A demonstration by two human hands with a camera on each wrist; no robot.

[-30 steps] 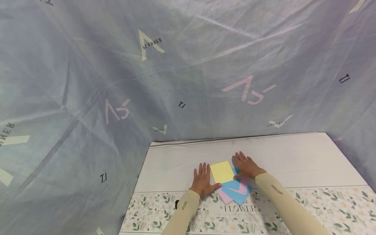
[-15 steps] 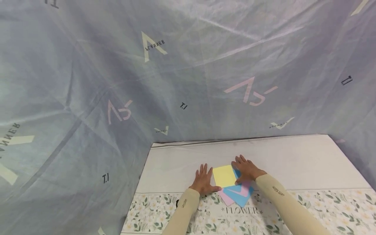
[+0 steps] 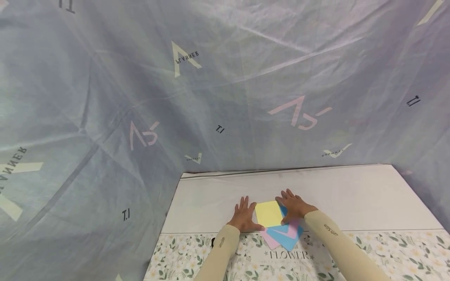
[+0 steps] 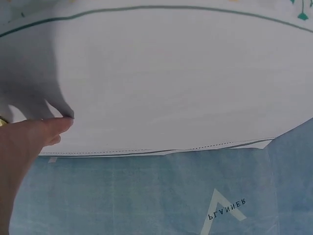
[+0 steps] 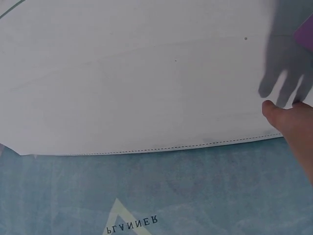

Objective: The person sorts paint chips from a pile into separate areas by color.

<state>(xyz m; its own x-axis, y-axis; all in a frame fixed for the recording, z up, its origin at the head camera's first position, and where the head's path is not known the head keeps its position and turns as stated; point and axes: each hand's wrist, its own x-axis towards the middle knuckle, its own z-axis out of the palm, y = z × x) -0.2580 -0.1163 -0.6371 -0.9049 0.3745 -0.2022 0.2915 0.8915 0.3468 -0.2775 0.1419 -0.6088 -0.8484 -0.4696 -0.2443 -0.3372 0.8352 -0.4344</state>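
Note:
A yellow square sheet of paper (image 3: 268,214) lies on top of several fanned blue and pink sheets in the head view. My left hand (image 3: 243,217) rests at its left side, index finger by the upper left corner and thumb near the lower left one. At the right side my right hand (image 3: 293,206) spreads index finger and thumb along the edge, over part of a blue sheet (image 3: 290,240). A pink sheet (image 3: 270,239) pokes out below. In the wrist views, the left hand (image 4: 32,142) and right hand (image 5: 293,122) touch down on the white surface; a purple-looking sheet corner (image 5: 305,34) shows.
The table cover is white (image 3: 211,191) at the back, with a floral band (image 3: 186,253) and the word FLOWER in front. Grey-blue printed cloth (image 3: 225,97) hangs behind and at both sides. A small black object (image 3: 212,242) sits beside the left sleeve.
The yellow sheet has turned slightly and lies squarer to the table. Both hands have drawn closer to its edges, the left index finger reaching its upper corner. The head view has tilted a little.

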